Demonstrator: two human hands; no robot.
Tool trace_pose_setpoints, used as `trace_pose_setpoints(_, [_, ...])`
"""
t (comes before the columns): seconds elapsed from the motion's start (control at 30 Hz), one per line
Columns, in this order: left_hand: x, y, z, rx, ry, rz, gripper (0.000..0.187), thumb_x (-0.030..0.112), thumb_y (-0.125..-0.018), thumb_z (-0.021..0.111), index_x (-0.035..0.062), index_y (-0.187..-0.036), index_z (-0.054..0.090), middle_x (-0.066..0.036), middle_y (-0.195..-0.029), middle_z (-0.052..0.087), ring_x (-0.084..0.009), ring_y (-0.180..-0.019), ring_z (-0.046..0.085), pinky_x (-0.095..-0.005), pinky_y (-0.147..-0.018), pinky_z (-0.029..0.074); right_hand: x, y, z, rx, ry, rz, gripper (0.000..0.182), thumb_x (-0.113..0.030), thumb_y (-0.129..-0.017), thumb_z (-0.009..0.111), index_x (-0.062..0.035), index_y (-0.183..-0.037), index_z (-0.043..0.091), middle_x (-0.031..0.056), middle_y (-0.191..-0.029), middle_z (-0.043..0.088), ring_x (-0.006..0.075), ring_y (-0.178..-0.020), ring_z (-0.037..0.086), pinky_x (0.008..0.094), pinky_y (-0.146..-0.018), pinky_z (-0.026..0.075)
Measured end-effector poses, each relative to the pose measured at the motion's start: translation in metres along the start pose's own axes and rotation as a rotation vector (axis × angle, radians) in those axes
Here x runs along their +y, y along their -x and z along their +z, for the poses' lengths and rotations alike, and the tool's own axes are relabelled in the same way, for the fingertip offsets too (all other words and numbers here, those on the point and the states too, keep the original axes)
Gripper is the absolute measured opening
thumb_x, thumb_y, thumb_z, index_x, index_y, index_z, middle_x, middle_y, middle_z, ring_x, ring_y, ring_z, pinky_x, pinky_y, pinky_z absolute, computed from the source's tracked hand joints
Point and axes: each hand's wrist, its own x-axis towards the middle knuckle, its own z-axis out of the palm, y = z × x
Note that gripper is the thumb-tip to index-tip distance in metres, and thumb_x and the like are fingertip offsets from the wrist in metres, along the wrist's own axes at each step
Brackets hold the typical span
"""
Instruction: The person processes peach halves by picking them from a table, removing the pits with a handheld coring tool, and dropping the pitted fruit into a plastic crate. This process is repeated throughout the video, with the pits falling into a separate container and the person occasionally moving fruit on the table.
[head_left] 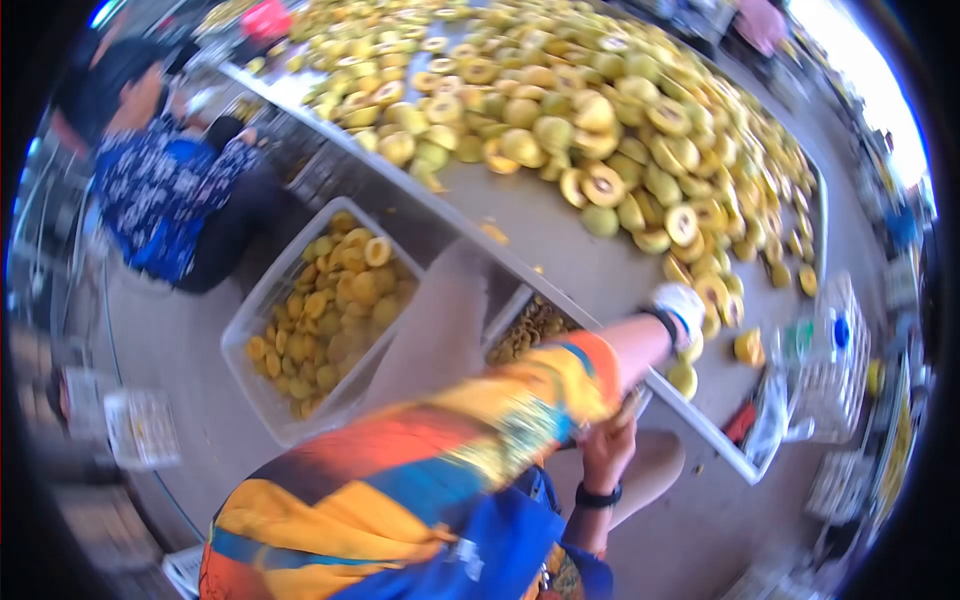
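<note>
My left hand [682, 308], in a white glove with a dark band at the wrist, reaches across to the near edge of a heap of halved yellow fruits [600, 185] that look like peaches. Its fingers are blurred against the fruit. Closer to my body, my right hand [608, 455], bare with a black watch, is closed around a small slim tool [629, 407] pointing upward; its kind is unclear. The heap lies on a metal-rimmed table [510, 262], and many halves show a brown stone or hollow.
A clear plastic bin [243, 318] of orange fruit halves stands beside my left leg. Under the table edge is a container of brown stones [530, 328]. A seated person [165, 190] works at left. A plastic bottle [838, 330] and white basket [835, 385] stand right.
</note>
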Motion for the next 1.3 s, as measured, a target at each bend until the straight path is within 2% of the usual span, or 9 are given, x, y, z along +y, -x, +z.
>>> trace_pose_setpoints(0.17, [0.007,-0.017,0.008,0.119,0.356,-0.369,0.023,0.015,-0.074,0.062,0.0030,-0.093,0.066,-0.014,-0.091,0.066,-0.0269,-0.084,0.065,-0.0347,-0.071,0.053,0.000,-0.002,-0.029,0.094,0.115,-0.046,0.030,-0.003,-0.086,0.051,-0.0001,-0.115,0.045,0.0055,-0.068,0.057,0.0058,-0.040,0.044,0.0188,-0.036,0.035])
trace_pose_setpoints(0.33, [-0.038,0.082,-0.047,0.296,0.611,0.276,0.019,0.024,-0.072,0.065,0.0115,-0.086,0.063,-0.015,-0.079,0.059,-0.0354,-0.072,0.057,-0.0412,-0.064,0.045,-0.036,-0.022,-0.029,0.119,0.001,0.058,0.035,-0.011,-0.089,0.051,-0.0017,-0.121,0.039,0.0075,-0.067,0.057,0.0045,-0.036,0.037,0.0190,-0.033,0.030])
trace_pose_setpoints(0.57, [-0.067,0.177,-0.043,0.257,0.588,0.266,0.040,0.025,-0.078,0.066,0.0082,-0.113,0.057,-0.013,-0.109,0.059,-0.0252,-0.099,0.058,-0.0349,-0.084,0.046,-0.023,-0.052,0.012,-0.096,-0.435,0.140,0.021,-0.017,-0.092,0.051,-0.0065,-0.108,0.044,0.0021,-0.063,0.050,0.0053,-0.037,0.036,0.0206,-0.033,0.031])
trace_pose_setpoints(0.67, [-0.076,0.187,-0.030,0.183,1.398,0.023,0.043,0.032,-0.085,0.059,0.0052,-0.118,0.053,-0.007,-0.111,0.059,-0.0170,-0.103,0.054,-0.0311,-0.087,0.043,-0.032,-0.048,0.031,-0.153,-0.580,0.198,0.016,-0.018,-0.090,0.055,-0.0076,-0.100,0.046,0.0017,-0.064,0.050,0.0061,-0.039,0.038,0.0218,-0.035,0.034])
trace_pose_setpoints(0.73, [-0.078,0.187,-0.034,0.134,1.493,-0.046,0.045,0.036,-0.089,0.053,0.0036,-0.120,0.051,-0.005,-0.112,0.058,-0.0134,-0.103,0.052,-0.0277,-0.085,0.043,-0.039,-0.045,0.042,-0.191,-0.570,0.263,0.016,-0.017,-0.090,0.055,-0.0074,-0.100,0.047,0.0031,-0.065,0.052,0.0062,-0.038,0.038,0.0213,-0.036,0.035])
trace_pose_setpoints(0.87, [-0.076,0.174,-0.032,0.190,1.838,-0.569,0.040,0.040,-0.090,0.052,0.0030,-0.104,0.055,-0.007,-0.091,0.060,-0.0160,-0.077,0.059,-0.0290,-0.065,0.050,-0.012,-0.048,0.056,-0.023,0.286,-0.033,0.036,-0.026,-0.085,0.061,-0.0042,-0.109,0.046,0.0117,-0.071,0.059,0.0226,-0.052,0.056,0.0311,-0.047,0.045])
trace_pose_setpoints(1.03, [-0.088,0.166,-0.018,0.310,1.874,-0.666,0.044,0.045,-0.092,0.044,0.0028,-0.097,0.058,-0.008,-0.087,0.060,-0.0180,-0.073,0.059,-0.0299,-0.063,0.050,-0.057,-0.030,0.053,-0.094,0.506,0.106,0.052,-0.035,-0.078,0.067,-0.0021,-0.113,0.047,0.0224,-0.084,0.062,0.0411,-0.081,0.061,0.0412,-0.068,0.048])
trace_pose_setpoints(1.2, [-0.093,0.183,-0.036,-0.065,1.304,-0.304,0.060,0.054,-0.091,0.035,0.0006,-0.110,0.055,-0.010,-0.096,0.061,-0.0184,-0.087,0.059,-0.0303,-0.077,0.048,-0.061,-0.040,0.036,-0.195,0.442,-0.054,0.055,-0.035,-0.075,0.071,-0.0020,-0.113,0.049,0.0182,-0.079,0.062,0.0296,-0.074,0.064,0.0338,-0.066,0.050])
trace_pose_setpoints(1.3, [-0.088,0.182,-0.049,-0.175,1.386,-0.300,0.062,0.054,-0.092,0.035,0.0005,-0.116,0.052,-0.012,-0.104,0.059,-0.0191,-0.098,0.056,-0.0308,-0.085,0.045,-0.048,-0.050,0.030,-0.349,0.462,-0.130,0.055,-0.033,-0.075,0.072,-0.0007,-0.113,0.049,0.0105,-0.076,0.063,0.0240,-0.073,0.064,0.0335,-0.069,0.050])
